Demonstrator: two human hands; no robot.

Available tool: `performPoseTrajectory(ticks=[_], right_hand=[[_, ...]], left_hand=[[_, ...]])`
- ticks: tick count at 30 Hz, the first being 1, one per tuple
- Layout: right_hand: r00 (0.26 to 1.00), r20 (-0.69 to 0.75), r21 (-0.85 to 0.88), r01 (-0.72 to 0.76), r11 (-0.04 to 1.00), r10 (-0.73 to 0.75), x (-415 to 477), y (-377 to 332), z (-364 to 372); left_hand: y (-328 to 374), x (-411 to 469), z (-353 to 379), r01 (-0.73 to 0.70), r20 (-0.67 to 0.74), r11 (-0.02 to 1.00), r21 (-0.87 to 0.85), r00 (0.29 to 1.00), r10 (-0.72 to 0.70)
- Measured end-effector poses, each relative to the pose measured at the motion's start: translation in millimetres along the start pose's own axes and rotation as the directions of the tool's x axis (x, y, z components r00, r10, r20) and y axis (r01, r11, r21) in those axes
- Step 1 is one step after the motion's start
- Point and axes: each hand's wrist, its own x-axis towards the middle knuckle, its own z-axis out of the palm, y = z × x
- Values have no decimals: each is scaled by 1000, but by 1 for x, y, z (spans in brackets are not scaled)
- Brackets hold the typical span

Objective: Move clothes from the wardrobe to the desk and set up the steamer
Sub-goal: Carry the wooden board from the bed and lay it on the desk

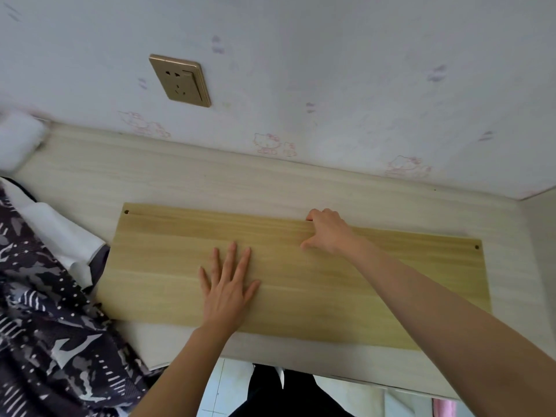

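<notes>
Curled over the far long edge of the wooden board, the right hand grips it, fingers hooked behind the edge and thumb on top. Left hand lies flat and open on the board's face, fingers spread and pointing toward the wall. The board rests flat on the pale desk, its long axis running left to right, roughly parallel to the wall, with a small hole near each far corner. Dark patterned clothes are heaped on the desk's left end, just beside the board's left edge. A gold wall socket sits above.
</notes>
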Motion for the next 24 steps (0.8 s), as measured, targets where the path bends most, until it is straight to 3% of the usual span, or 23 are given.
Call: performPoseTrajectory(ticks=[10,13,16,21,24], right_hand=[[1000,6,37,20,999,-20,7,6,9],[1000,-7,-55,21,998,-21,7,5,9],[997,-60,-186,45,982,-57,4,0,8],[945,-227,-99,220,971,-237,-26,4,29],[964,-196,-130,155,979,-179,-56,24,62]], left_hand=[[-2,2,2,5,41,1000,15,999,-6],[-3,2,2,2,38,1000,7,999,-2],[-3,3,3,1,47,1000,1,999,-2],[-5,4,4,-7,37,1000,-3,999,7],[-6,3,4,-7,30,1000,1,1000,7]])
